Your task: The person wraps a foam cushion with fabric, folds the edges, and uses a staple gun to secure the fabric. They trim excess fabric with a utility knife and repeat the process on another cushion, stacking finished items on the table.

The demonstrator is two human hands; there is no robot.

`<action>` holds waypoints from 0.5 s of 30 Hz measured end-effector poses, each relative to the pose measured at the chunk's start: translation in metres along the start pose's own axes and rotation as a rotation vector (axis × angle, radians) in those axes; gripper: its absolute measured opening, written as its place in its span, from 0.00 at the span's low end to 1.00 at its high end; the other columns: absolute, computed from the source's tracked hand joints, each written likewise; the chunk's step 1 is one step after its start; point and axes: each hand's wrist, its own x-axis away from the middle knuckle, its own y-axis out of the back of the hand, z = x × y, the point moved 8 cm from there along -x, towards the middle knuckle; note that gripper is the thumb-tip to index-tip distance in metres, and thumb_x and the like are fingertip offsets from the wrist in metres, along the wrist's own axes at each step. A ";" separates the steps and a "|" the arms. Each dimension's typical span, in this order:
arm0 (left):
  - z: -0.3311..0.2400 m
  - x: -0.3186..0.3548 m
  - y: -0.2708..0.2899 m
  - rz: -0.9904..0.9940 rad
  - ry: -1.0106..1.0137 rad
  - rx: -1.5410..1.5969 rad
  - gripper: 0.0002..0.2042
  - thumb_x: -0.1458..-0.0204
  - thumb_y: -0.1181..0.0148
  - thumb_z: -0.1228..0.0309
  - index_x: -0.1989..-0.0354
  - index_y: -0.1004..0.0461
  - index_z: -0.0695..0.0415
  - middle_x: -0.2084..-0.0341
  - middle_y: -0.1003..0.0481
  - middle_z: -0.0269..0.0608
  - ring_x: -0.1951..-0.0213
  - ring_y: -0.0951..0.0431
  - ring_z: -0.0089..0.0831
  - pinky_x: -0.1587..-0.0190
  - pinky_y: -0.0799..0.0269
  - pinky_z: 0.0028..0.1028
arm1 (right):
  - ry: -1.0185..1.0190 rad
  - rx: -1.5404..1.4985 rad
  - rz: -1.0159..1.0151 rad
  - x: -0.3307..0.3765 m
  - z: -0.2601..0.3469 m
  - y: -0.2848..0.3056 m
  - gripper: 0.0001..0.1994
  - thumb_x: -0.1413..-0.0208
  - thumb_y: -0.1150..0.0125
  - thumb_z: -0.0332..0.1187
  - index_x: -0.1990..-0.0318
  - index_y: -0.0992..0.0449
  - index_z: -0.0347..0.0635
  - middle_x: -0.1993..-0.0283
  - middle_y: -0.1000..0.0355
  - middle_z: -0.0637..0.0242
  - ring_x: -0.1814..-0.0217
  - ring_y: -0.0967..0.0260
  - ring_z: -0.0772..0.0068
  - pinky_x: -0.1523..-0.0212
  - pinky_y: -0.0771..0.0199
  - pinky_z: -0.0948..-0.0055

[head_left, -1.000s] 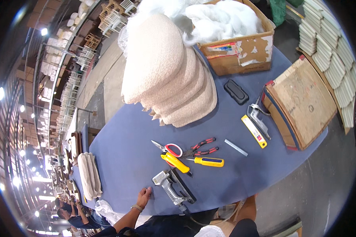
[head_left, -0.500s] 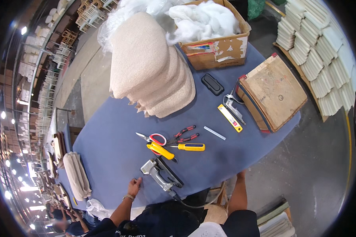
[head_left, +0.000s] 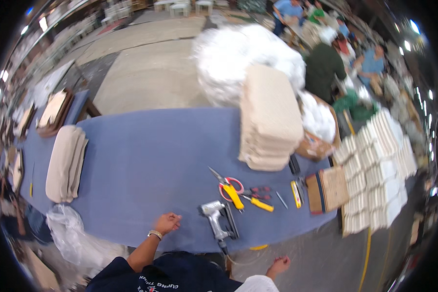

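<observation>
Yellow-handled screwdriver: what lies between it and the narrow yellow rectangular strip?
A slim, pale, straight stick lies between the screwdriver and yellow strip, as the head view shows.

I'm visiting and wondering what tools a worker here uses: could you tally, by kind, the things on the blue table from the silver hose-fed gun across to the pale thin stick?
Silver hose-fed gun: 1
Scissors: 1
Yellow cutter: 1
Red-and-black pliers: 1
Yellow screwdriver: 1
Pale thin stick: 1
Total: 6
</observation>
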 end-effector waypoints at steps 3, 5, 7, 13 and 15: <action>0.004 -0.016 -0.001 0.172 0.145 0.309 0.20 0.35 0.40 0.54 0.66 0.21 0.62 0.70 0.18 0.42 0.73 0.20 0.26 0.66 0.21 0.25 | 0.154 -0.137 0.155 0.019 0.102 -0.045 0.09 0.31 0.43 0.33 0.51 0.24 0.38 0.65 0.27 0.64 0.71 0.31 0.73 0.75 0.28 0.74; -0.030 -0.031 0.014 0.091 -0.218 0.048 0.20 0.33 0.41 0.56 0.65 0.18 0.62 0.68 0.17 0.39 0.68 0.18 0.24 0.63 0.20 0.25 | 0.287 -0.188 0.324 0.018 0.181 -0.108 0.08 0.30 0.43 0.34 0.52 0.25 0.39 0.66 0.28 0.66 0.72 0.32 0.76 0.75 0.29 0.75; -0.115 -0.001 0.036 0.039 -0.383 0.346 0.17 0.32 0.41 0.58 0.60 0.15 0.60 0.67 0.17 0.36 0.64 0.18 0.20 0.60 0.21 0.24 | 0.406 -0.183 0.495 0.041 0.253 -0.175 0.08 0.30 0.43 0.35 0.52 0.25 0.41 0.66 0.29 0.68 0.72 0.34 0.78 0.75 0.30 0.76; -0.379 0.258 0.158 0.561 -1.409 0.841 0.10 0.35 0.39 0.71 0.55 0.18 0.67 0.59 0.19 0.48 0.56 0.20 0.33 0.51 0.25 0.31 | 0.413 -0.120 0.747 0.001 0.389 -0.339 0.22 0.32 0.40 0.51 0.41 0.29 0.48 0.57 0.26 0.65 0.66 0.31 0.74 0.70 0.28 0.75; -0.408 0.315 0.185 0.730 -1.670 0.915 0.09 0.38 0.36 0.73 0.57 0.19 0.68 0.59 0.20 0.52 0.56 0.20 0.41 0.51 0.25 0.35 | 0.254 -0.217 0.765 -0.002 0.405 -0.387 0.30 0.36 0.38 0.57 0.35 0.30 0.48 0.51 0.24 0.64 0.63 0.29 0.71 0.69 0.27 0.72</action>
